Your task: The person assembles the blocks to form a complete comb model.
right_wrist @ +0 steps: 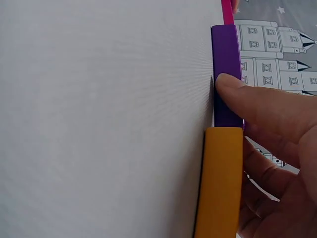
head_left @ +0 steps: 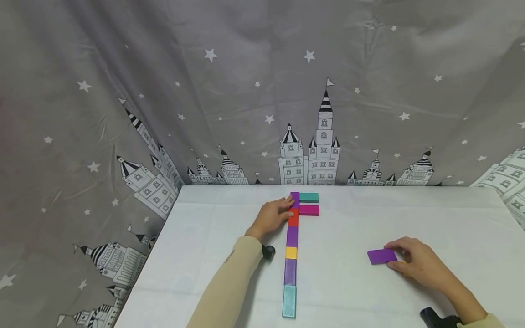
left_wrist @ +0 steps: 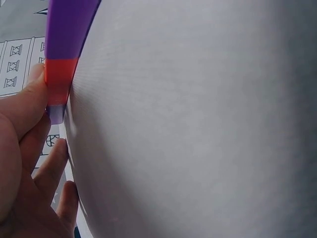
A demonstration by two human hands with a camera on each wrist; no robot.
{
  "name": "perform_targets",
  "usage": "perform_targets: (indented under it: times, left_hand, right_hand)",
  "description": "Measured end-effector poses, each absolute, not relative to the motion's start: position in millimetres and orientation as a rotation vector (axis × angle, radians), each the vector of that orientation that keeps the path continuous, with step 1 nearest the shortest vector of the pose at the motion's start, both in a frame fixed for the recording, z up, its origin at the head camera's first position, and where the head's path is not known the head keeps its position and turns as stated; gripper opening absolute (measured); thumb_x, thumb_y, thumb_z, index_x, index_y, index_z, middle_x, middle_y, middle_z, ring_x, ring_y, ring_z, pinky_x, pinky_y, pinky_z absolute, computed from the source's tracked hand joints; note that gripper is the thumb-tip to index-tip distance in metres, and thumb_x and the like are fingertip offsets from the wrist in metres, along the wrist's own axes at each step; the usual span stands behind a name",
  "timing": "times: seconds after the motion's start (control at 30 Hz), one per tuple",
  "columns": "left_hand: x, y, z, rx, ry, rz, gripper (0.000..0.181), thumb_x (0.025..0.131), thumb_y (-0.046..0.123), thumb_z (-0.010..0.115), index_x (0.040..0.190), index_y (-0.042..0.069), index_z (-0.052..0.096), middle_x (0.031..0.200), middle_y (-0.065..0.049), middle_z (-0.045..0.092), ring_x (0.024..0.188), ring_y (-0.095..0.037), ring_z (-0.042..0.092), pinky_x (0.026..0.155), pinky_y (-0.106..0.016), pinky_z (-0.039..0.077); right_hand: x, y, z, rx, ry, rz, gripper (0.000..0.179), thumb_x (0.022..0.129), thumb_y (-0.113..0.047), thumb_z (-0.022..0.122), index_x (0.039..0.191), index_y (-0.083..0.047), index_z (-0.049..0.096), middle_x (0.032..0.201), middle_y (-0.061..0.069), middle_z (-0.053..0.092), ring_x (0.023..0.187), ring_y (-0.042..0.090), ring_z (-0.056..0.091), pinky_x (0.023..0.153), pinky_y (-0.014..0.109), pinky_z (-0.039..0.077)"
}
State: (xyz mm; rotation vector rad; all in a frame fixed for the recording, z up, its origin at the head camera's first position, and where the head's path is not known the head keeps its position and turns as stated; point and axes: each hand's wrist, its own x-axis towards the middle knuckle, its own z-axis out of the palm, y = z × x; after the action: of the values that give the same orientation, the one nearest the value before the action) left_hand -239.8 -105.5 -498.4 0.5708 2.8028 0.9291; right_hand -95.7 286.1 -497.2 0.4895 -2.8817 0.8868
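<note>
A straight column of flat blocks runs away from me on the white table: a teal block (head_left: 289, 301) nearest, then purple, a yellow block (head_left: 291, 253), purple, a red block (head_left: 293, 217) and a purple block (head_left: 295, 199) at the far end. My left hand (head_left: 270, 216) touches the left side of the far end, thumb at the red block and fingertips at the purple one. My right hand (head_left: 420, 264) pinches a separate purple block (right_wrist: 227, 59) between thumb and fingers. End to end with it is an orange-yellow block (right_wrist: 220, 183), mostly hidden by the hand in the head view.
A green block (head_left: 309, 197) and a magenta block (head_left: 309, 210) stick out rightward from the column's far end. Behind the table's far edge hangs a grey curtain (head_left: 246, 91) printed with castles and stars. Black wrist devices sit on both wrists.
</note>
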Motion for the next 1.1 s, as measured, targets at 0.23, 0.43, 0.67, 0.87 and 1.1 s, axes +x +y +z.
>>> perform_targets:
  times: [0.23,0.43,0.67,0.87,1.1]
  left_hand:
    - [-242.5,-104.4,-498.3,0.579,2.808,0.939,0.052,0.095,0.027,0.070,0.144,0.017,0.055,0.152,0.007,0.047,0.143,-0.020,0.041,0.119,-0.047,0.029]
    - [-241.6,-104.5,-496.0,0.581,2.807,0.946,0.051,0.095,0.026,0.070,0.144,0.016,0.055,0.152,0.006,0.047,0.143,-0.020,0.042,0.119,-0.047,0.029]
    - [-241.2,-104.4,-494.1,0.584,2.809,0.930,0.051,0.096,0.026,0.069,0.144,0.016,0.055,0.153,0.006,0.046,0.143,-0.020,0.041,0.120,-0.048,0.028]
    - [-241.1,-104.7,-492.3,0.579,2.816,0.912,0.051,0.096,0.026,0.068,0.144,0.016,0.055,0.153,0.006,0.047,0.143,-0.020,0.042,0.119,-0.049,0.028]
    - [-240.0,-104.3,-492.6,0.562,2.801,0.930,0.051,0.096,0.026,0.069,0.144,0.017,0.055,0.153,0.007,0.046,0.144,-0.021,0.041,0.120,-0.048,0.028]
  right_hand:
    - [-102.6,286.4,-492.8,0.438,-2.900,0.903,0.035,0.076,-0.023,0.089,0.106,-0.011,0.075,0.102,0.002,0.071,0.086,0.013,0.058,0.071,0.031,0.052]
    - [-108.3,278.4,-485.8,0.408,-2.907,0.939,0.037,0.077,-0.024,0.088,0.109,-0.011,0.074,0.104,0.004,0.071,0.091,0.022,0.064,0.075,0.037,0.056]
    - [-117.7,264.7,-477.3,0.439,-2.849,0.964,0.038,0.079,-0.027,0.087,0.110,-0.010,0.074,0.104,0.004,0.071,0.090,0.024,0.064,0.074,0.039,0.053]
    - [-123.9,249.6,-474.2,0.455,-2.807,0.993,0.036,0.079,-0.024,0.087,0.110,-0.010,0.074,0.105,0.004,0.072,0.090,0.024,0.064,0.074,0.040,0.053]
    - [-131.2,228.5,-471.7,0.453,-2.781,1.055,0.036,0.079,-0.022,0.087,0.110,-0.008,0.075,0.104,0.005,0.073,0.090,0.025,0.064,0.076,0.043,0.053]
